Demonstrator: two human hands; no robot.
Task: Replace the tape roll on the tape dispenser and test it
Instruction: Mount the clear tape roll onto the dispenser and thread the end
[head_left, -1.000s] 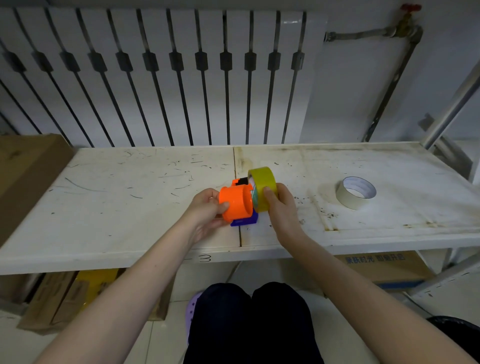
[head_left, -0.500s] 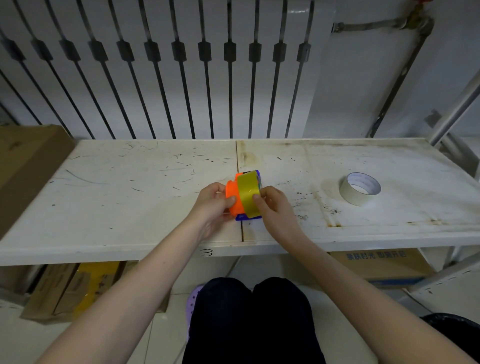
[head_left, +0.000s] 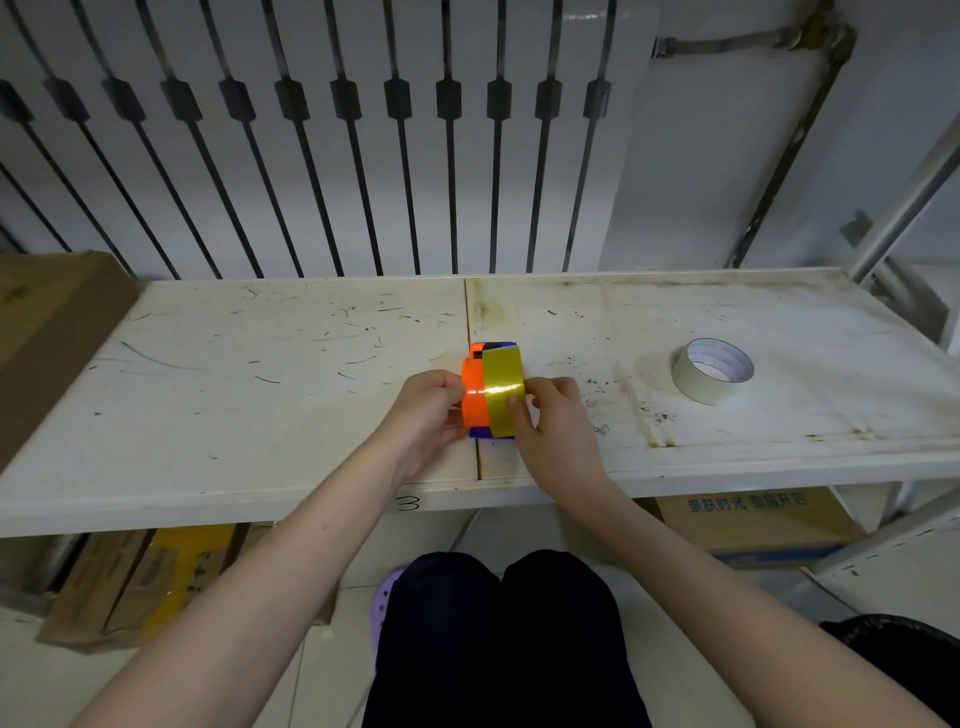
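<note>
An orange and blue tape dispenser (head_left: 474, 402) rests on the white bench (head_left: 260, 395) near its front edge, at the centre seam. A yellow-green tape roll (head_left: 501, 387) sits on the dispenser's orange hub. My left hand (head_left: 428, 410) grips the orange side from the left. My right hand (head_left: 553, 421) holds the yellow-green roll from the right, thumb pressed on its outer face. A second, cream-white tape roll (head_left: 711, 370) lies flat on the bench to the right, apart from both hands.
A radiator with dark vertical bars (head_left: 363, 156) stands behind the bench. A cardboard box (head_left: 47, 322) leans at the left end. More boxes (head_left: 748, 519) sit under the bench. A metal shelf post (head_left: 909, 197) rises at the right.
The yellow-green roll, held beside the orange hub a second ago, has been pushed onto it. Both hands have closed in around the dispenser, which now sits lower on the bench.
</note>
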